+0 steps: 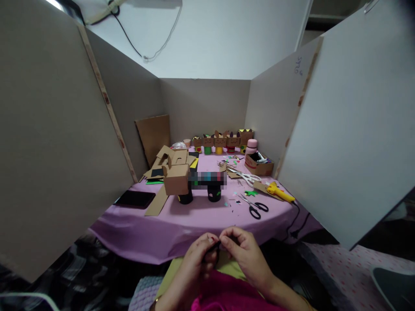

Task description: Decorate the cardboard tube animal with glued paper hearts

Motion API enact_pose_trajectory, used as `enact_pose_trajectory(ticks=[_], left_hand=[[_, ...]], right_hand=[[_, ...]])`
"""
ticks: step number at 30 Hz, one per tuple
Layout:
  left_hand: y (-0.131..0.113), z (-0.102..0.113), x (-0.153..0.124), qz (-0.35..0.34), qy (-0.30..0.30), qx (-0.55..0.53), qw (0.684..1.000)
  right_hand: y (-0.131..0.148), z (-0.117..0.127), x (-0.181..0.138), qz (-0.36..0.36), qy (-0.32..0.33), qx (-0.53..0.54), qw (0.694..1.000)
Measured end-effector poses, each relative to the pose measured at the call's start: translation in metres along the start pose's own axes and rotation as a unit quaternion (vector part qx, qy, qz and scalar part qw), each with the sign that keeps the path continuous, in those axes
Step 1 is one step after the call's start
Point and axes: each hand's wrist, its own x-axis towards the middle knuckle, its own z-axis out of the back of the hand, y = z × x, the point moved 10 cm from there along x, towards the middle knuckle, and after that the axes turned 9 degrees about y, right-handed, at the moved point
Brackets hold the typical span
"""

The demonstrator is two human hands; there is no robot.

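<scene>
My left hand [198, 255] and my right hand [242, 252] meet fingertip to fingertip above my lap, just off the table's near edge. A small black piece [213, 248] sits in the curled fingers of my left hand; its kind is too dark to tell. The thumb and forefinger of my right hand pinch beside it, and whatever is between them is hidden. On the table ahead stand a cardboard box head [177, 180] on a dark cup and a black cup [214, 194], partly blurred out at the top.
Black-handled scissors [254, 208], a yellow glue gun [280, 192], white scissors [249, 177] and paper scraps lie at right. Behind stand a cardboard box [258, 166] and several decorated cups [220, 142]. A dark tablet [135, 199] and cardboard pieces lie left. Panels [110, 86] flank the table.
</scene>
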Motion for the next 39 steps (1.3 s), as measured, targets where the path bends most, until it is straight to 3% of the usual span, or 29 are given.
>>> enact_pose_trajectory(ticks=[11, 14, 17, 22, 31, 39], left_hand=[[-0.013, -0.006, 0.0, -0.07, 0.018, 0.024, 0.997], [-0.016, -0.009, 0.002, -0.079, 0.029, 0.035, 0.996], [-0.016, -0.011, 0.003, -0.079, 0.037, 0.048, 0.995], [-0.015, -0.01, 0.005, -0.075, 0.043, 0.063, 0.994], [-0.014, -0.01, 0.003, -0.062, 0.043, 0.084, 0.994], [-0.022, -0.009, -0.001, -0.07, 0.018, 0.095, 0.993]], right_hand=[[0.01, 0.001, -0.002, 0.037, -0.012, -0.021, 0.999], [0.009, -0.004, -0.001, 0.037, 0.009, -0.006, 0.999], [0.01, -0.006, -0.001, 0.038, 0.019, -0.06, 0.997], [0.029, -0.004, -0.006, 0.11, -0.002, -0.157, 0.981], [0.007, -0.004, -0.005, 0.041, 0.016, -0.1, 0.994], [0.007, -0.001, -0.002, 0.026, 0.008, -0.052, 0.998]])
